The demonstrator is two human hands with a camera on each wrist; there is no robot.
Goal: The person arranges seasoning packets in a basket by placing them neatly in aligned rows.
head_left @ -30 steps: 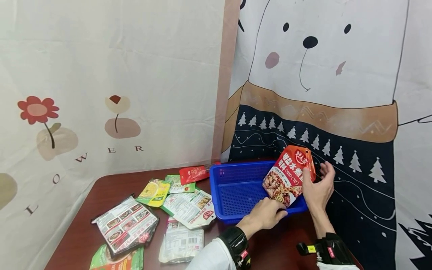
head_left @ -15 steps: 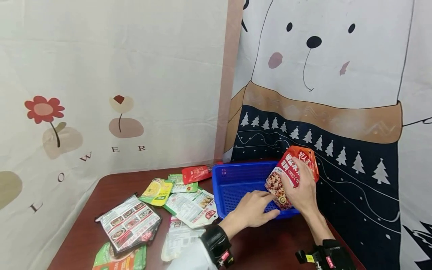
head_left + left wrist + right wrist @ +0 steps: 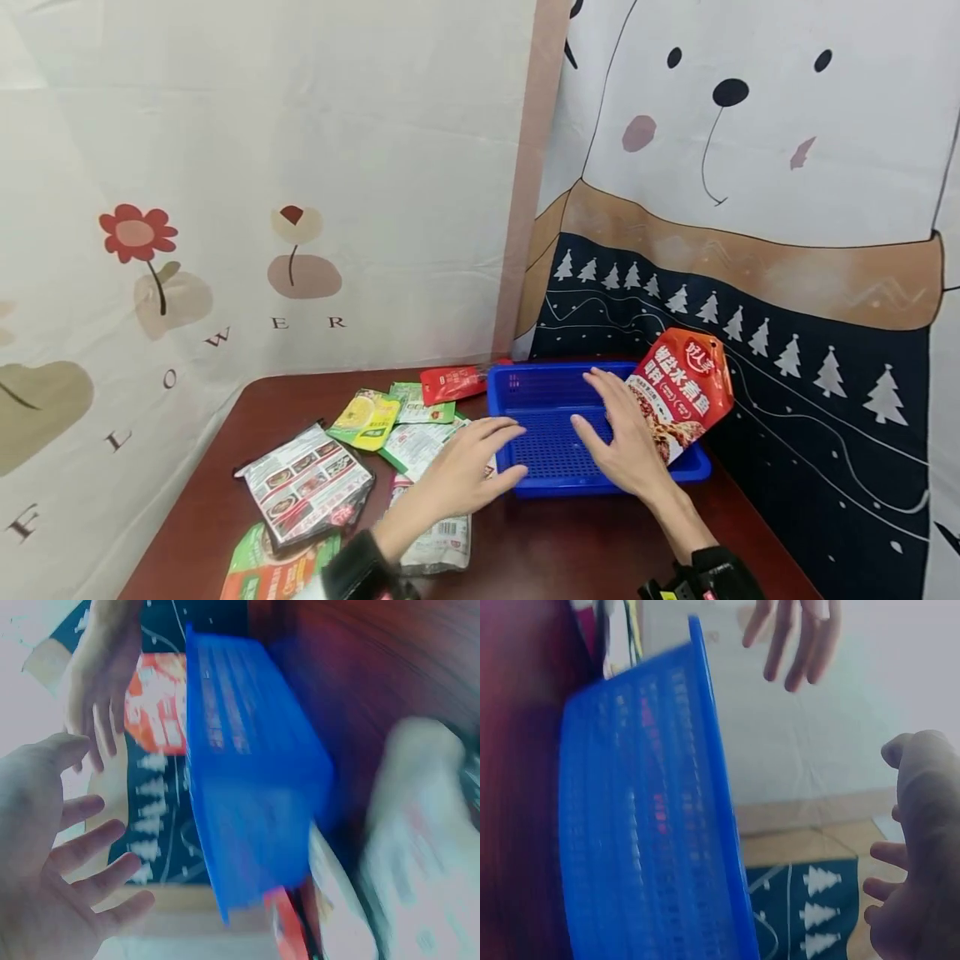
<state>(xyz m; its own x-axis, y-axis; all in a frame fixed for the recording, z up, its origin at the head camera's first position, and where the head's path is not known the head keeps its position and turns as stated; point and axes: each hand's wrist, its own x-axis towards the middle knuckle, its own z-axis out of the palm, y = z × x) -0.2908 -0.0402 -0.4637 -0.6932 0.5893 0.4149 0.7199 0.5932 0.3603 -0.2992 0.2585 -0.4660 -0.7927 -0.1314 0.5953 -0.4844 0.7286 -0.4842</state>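
Note:
A red seasoning pouch [image 3: 686, 379] with a food picture leans against the right end of the blue plastic basket [image 3: 551, 487], its top sticking out above the rim. My right hand [image 3: 626, 437] hovers over the basket just left of the pouch, fingers spread and holding nothing. Above the pouches at the basket's left side is my left hand [image 3: 465, 471], its fingers apart and nothing in them. In the left wrist view the left palm [image 3: 45, 862] faces the basket's side wall, with the red pouch beyond. The right wrist view shows the basket's long wall beside the right hand.
Left of the basket lie a red packet [image 3: 452, 384], a yellow pouch [image 3: 365, 419], a green-white packet [image 3: 420, 406] and a white pouch [image 3: 416, 446]. Nearer are a black-edged package [image 3: 307, 483], a green-orange pouch [image 3: 277, 567] and a silvery pouch [image 3: 442, 546]. Printed curtains hang behind the table.
My right hand has let go of the red pouch and moved left, leaving it leaning in the basket. My left hand has drawn back leftward from the basket's front rim. The view has turned slightly left.

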